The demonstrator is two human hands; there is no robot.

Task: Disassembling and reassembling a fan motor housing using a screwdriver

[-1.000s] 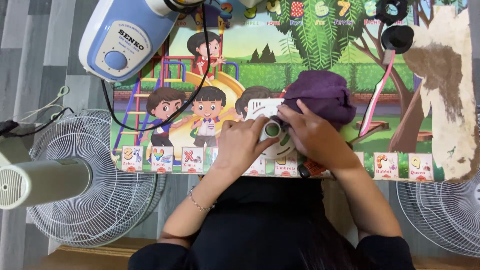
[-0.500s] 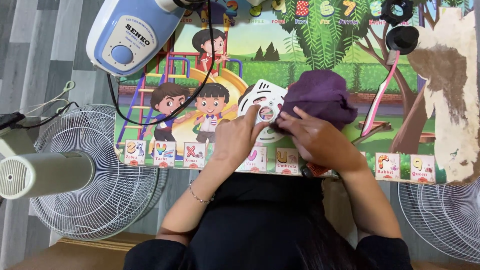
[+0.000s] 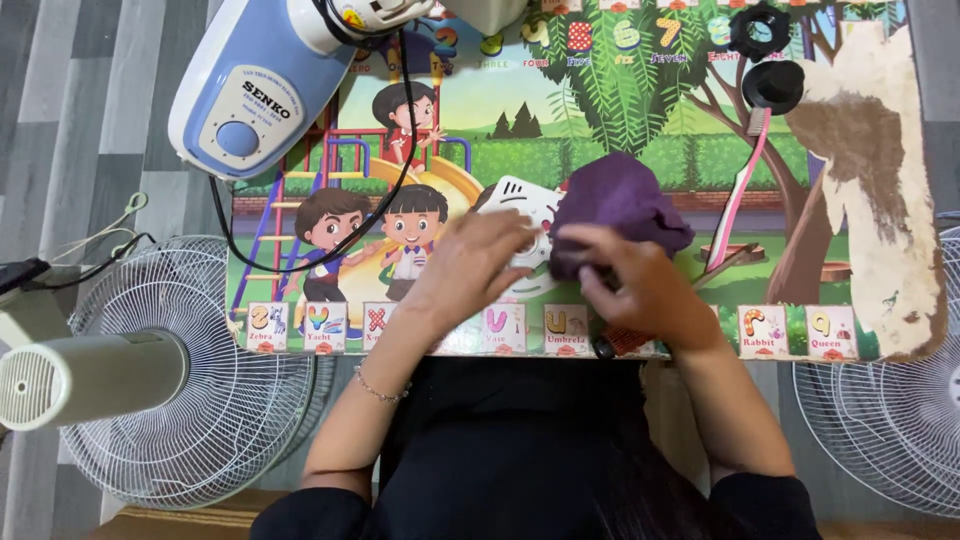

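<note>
Near the mat's [image 3: 300, 210] front edge, a white part [image 3: 520, 205] is gripped by the left hand [image 3: 480, 265]; a purple cloth [image 3: 618, 205] is clutched by the right hand [image 3: 640, 285].

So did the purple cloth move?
Cannot tell: the purple cloth sits by the same spot on the picture mat below the tree; the view shifted.

The white vented fan part [image 3: 520, 235] was turned under the hands: a second earlier its round hub faced up between the fingers, and later its slotted white face showed at the upper left. The left hand [image 3: 470, 265] slid over its lower edge. The right hand [image 3: 640, 285] moved lower, and the purple cloth [image 3: 620, 205] spread wider above it.
</note>
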